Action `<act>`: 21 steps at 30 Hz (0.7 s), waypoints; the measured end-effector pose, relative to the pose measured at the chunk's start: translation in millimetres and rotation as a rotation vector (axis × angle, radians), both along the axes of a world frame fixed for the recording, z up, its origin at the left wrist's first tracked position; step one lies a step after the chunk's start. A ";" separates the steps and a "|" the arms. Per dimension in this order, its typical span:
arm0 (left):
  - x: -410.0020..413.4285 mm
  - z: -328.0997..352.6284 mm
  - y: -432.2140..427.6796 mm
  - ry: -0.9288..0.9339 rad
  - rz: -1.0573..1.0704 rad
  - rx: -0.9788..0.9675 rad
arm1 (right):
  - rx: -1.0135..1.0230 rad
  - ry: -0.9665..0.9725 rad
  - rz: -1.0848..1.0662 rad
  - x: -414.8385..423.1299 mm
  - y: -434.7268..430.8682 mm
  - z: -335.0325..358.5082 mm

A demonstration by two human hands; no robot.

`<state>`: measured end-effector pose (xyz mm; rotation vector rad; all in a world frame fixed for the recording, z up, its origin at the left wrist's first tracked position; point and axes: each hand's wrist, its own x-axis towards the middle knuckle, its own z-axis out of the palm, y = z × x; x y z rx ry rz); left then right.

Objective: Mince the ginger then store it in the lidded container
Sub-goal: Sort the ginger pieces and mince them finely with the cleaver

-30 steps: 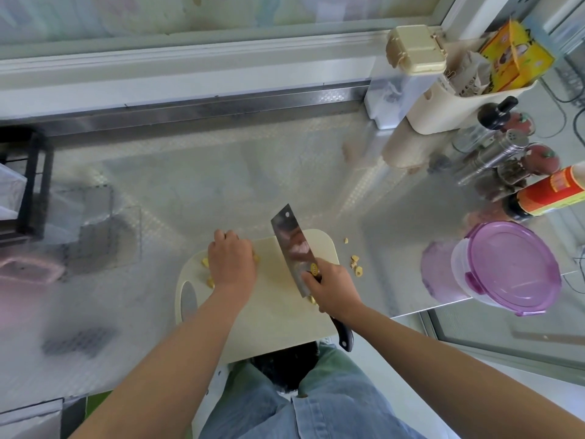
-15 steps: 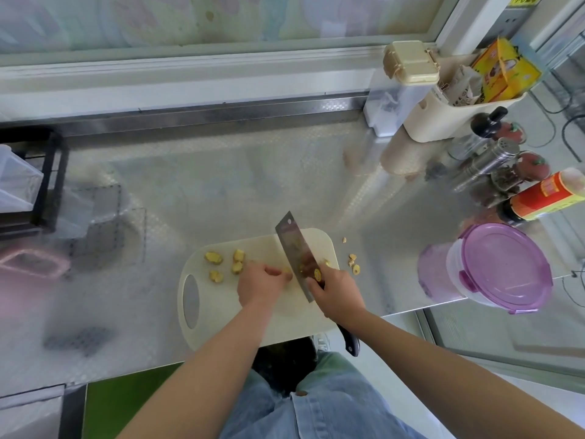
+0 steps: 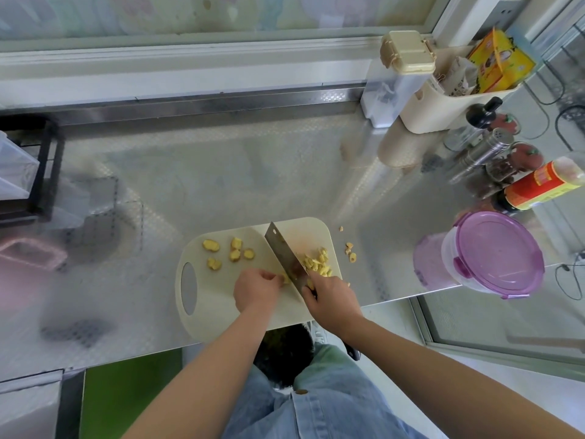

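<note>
Head view: the right hand has its grip closed round the handle of the cleaver, blade down on the cutting board. The left hand pinches a piece of ginger right against the blade's flat. That's the danger: with fingertips beside steel, one slip could nick them. Chopped bits heap right of the blade and whole slices wait on its left. Strays lie on the table, easily lost. The lidded container sits closed, well apart. The bottle has a red-orange label and the box is yellow, but the writing on both is too blurred to read.
</note>
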<state>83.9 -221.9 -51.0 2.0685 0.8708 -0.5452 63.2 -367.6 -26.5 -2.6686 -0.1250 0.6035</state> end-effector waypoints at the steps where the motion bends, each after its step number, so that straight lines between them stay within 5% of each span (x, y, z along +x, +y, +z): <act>1: 0.4 -0.3 -0.2 0.011 0.004 -0.009 | -0.005 0.000 0.004 -0.8 0.6 -0.2; 21: 2.7 -0.1 -4.9 0.067 0.015 -0.010 | -0.030 0.015 0.007 6.9 5.6 9.9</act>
